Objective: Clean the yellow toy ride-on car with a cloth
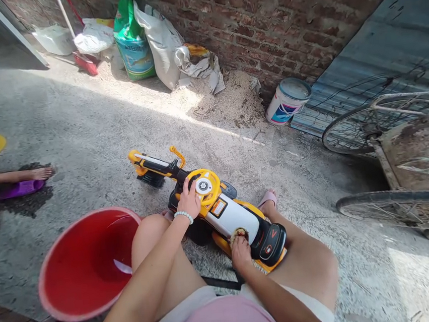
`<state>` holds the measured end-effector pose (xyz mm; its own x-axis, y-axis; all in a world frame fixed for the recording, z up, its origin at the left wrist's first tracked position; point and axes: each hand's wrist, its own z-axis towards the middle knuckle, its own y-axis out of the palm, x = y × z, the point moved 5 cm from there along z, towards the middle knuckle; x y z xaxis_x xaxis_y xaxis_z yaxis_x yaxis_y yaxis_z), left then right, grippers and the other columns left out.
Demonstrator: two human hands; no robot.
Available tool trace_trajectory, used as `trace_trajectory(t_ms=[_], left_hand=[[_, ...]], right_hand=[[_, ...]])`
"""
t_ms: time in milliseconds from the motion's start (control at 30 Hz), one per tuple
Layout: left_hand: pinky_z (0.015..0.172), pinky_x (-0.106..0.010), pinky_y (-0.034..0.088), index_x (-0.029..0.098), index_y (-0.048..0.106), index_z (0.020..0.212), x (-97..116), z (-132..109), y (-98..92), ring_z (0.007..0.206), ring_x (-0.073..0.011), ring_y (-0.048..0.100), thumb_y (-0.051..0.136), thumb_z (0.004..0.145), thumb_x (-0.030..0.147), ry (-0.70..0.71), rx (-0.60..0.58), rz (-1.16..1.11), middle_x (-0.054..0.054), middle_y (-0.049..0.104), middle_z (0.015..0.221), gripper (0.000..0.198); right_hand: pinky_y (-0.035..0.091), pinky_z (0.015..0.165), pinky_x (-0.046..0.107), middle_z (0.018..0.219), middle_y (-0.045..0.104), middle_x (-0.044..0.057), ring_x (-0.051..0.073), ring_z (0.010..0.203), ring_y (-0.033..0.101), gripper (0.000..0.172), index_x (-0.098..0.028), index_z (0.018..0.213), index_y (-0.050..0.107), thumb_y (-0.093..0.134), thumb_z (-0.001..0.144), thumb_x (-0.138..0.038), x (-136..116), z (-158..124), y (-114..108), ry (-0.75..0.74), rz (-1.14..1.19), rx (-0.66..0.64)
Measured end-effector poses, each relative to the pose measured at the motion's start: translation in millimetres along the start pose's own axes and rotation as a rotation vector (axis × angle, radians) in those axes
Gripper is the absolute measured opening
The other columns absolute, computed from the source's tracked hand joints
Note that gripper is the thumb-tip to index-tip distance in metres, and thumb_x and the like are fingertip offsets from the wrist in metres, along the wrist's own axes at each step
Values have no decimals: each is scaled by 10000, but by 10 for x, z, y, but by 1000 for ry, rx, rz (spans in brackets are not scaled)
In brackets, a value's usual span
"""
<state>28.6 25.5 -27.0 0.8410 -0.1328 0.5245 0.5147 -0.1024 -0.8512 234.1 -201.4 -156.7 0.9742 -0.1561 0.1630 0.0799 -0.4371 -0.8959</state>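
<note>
Toy: yellow, white and black plastic ride-on digger toy (pixel 223 216) stands on the concrete floor (pixel 101 126) between the person's knees, long axis running away up-left.
Left hand (pixel 189 200): grip closed on the round yellow steering wheel (pixel 203 185).
Right hand (pixel 240 252): nearer the body, fingers pressing a small scrub pad (pixel 238 233) onto the white body beside the black seat (pixel 270 241).

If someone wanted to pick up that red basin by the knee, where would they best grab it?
Probably at the rim of the red basin, coming from its open left side. It is tipped with its mouth upward, the thin flared edge is exposed there, and the knee crowds its right side.
</note>
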Motion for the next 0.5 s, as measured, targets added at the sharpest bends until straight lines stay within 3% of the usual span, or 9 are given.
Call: trace_trajectory(t_ms=[133, 333, 500], left_hand=[[1143, -550, 509, 153, 432, 1629, -11, 5, 1, 1337, -395, 620, 493, 974, 247, -4, -4, -5, -189, 178, 1776, 664], [1185, -556, 480, 142, 421, 1632, -34, 12, 24, 1417, -399, 562, 495, 961, 227, 11, -5, -17, -191, 200, 1770, 680], [1214, -545, 454, 155, 446, 1618, -40, 8, 33, 1426, -390, 557, 516, 959, 210, 13, 14, -41, -178, 172, 1780, 665]], right_hand=[[583, 876, 430, 1284, 638, 345, 341, 1156, 677, 536, -3, 1494, 551, 381, 996, -108, 45, 126, -152, 35, 83, -70], [567, 934, 422, 1345, 604, 366, 335, 1226, 666, 544, 32, 1486, 541, 316, 1015, -120, 516, 678, -546, 173, 146, -159], [569, 952, 439, 1343, 621, 347, 329, 1221, 675, 527, -4, 1462, 580, 347, 1008, -137, 770, 941, -663, 201, 138, -217]])
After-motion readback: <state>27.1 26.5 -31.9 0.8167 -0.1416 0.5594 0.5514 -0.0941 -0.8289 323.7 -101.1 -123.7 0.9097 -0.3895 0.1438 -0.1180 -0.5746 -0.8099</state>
